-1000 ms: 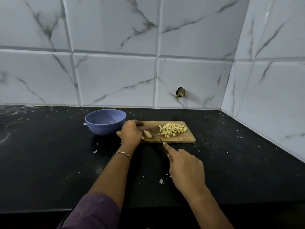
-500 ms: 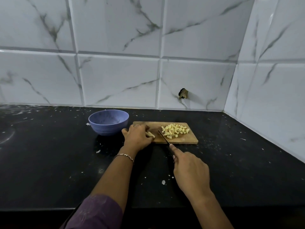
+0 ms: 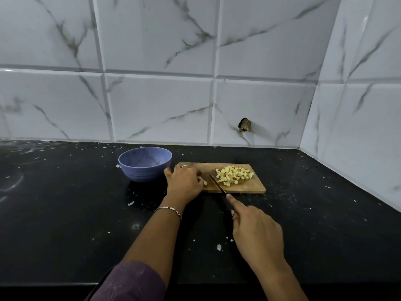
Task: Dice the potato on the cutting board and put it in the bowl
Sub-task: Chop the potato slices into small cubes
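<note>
Your left hand [image 3: 184, 183] has closed further over the potato piece [image 3: 203, 181] since a second ago. Only the end of the piece shows beside your curled fingers, held down at the left end of the cutting board [image 3: 253, 187]. Your right hand [image 3: 258, 235] wraps the handle of the knife [image 3: 218, 184], index finger stretched along its top. The blade slants across the board between that piece and the diced potato [image 3: 233, 175]. You cannot tell whether its edge touches the wood. The bowl [image 3: 141, 174] sits just left of the board on the counter [image 3: 65, 213].
</note>
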`<action>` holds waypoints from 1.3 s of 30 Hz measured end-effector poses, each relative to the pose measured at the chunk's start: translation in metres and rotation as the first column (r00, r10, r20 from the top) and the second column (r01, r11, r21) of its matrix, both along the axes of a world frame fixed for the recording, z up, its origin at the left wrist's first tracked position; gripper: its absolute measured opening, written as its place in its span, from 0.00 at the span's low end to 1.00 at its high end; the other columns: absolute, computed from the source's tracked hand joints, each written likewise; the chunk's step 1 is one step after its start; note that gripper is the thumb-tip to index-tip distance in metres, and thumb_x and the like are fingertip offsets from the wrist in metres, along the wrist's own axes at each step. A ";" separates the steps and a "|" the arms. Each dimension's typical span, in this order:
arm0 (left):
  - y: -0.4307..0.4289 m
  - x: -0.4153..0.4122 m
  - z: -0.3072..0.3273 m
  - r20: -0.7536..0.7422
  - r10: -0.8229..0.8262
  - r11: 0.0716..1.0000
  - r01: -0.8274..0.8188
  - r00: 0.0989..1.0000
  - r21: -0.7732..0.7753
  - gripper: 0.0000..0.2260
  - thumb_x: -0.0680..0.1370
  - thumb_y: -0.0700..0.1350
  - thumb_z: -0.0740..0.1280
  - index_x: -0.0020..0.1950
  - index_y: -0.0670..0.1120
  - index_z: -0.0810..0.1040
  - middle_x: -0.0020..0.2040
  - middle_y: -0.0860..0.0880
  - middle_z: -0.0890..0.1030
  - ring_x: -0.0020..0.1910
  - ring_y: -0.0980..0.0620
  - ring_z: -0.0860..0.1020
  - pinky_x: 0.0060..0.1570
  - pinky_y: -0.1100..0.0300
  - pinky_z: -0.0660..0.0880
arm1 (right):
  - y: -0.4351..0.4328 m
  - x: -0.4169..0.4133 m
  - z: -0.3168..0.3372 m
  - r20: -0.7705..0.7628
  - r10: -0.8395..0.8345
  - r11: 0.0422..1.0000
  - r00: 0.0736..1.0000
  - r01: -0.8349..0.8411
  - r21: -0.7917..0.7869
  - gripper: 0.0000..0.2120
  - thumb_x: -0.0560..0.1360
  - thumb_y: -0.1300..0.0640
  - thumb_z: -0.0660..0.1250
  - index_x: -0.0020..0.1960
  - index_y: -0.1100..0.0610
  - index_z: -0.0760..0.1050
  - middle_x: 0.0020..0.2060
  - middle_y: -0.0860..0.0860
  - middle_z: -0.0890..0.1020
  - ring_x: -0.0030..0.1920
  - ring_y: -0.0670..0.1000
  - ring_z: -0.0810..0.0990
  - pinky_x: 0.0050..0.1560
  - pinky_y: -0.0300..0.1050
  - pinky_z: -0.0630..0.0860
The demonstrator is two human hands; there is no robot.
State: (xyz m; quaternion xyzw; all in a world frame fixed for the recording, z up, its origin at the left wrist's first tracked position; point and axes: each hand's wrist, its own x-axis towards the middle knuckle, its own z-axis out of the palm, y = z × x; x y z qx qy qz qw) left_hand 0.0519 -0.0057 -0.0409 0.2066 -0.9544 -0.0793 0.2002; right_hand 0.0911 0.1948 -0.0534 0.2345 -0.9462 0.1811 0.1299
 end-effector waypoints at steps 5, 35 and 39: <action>0.001 -0.006 -0.002 -0.047 0.002 1.000 -0.002 0.999 -0.007 0.12 0.77 0.54 0.64 0.56 0.52 0.81 0.58 0.50 0.79 0.64 0.48 0.70 0.63 0.46 0.59 | -0.001 -0.001 -0.001 0.002 0.002 1.000 1.000 -0.002 -0.019 0.24 0.85 0.46 0.51 0.78 0.36 0.49 0.45 0.42 0.72 0.41 0.42 0.71 0.36 0.35 0.66; 0.004 -0.014 -0.006 -0.120 0.069 0.991 -0.054 0.990 0.126 0.12 0.74 0.58 0.67 0.47 0.52 0.82 0.46 0.53 0.83 0.57 0.51 0.77 0.61 0.46 0.59 | -0.004 -0.002 0.001 0.014 0.032 0.999 0.999 -0.032 0.019 0.26 0.85 0.50 0.54 0.79 0.38 0.49 0.47 0.43 0.73 0.43 0.42 0.73 0.41 0.37 0.70; 0.005 -0.011 -0.005 -0.113 0.066 0.990 -0.051 0.991 0.132 0.11 0.74 0.58 0.68 0.47 0.52 0.82 0.46 0.54 0.83 0.56 0.51 0.77 0.62 0.46 0.59 | -0.005 -0.002 0.000 0.008 0.018 0.998 1.000 -0.018 0.068 0.28 0.84 0.52 0.56 0.79 0.39 0.48 0.45 0.44 0.70 0.41 0.43 0.71 0.38 0.37 0.67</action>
